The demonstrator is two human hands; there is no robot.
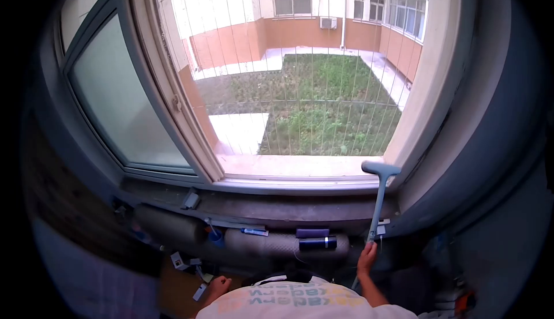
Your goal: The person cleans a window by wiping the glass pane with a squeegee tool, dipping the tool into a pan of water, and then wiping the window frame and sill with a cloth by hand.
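Observation:
My right hand (367,256) is wrapped around the lower handle of a pale blue window squeegee (378,203). Its T-shaped head is raised at the lower right corner of the open window (300,183); whether it touches the frame I cannot tell. Low on the left, my left hand (219,287) is curled closed above a brown desk surface (173,290), and nothing shows sticking out of it. Beside that hand is a small white item (200,292).
A metal grille (306,100) crosses the opening. A frosted sash (127,100) stands at the left. Under the dark sill (277,208) are rolled padding (231,241), a blue cup (216,238), a blue tube (254,232) and a dark blue case (317,243).

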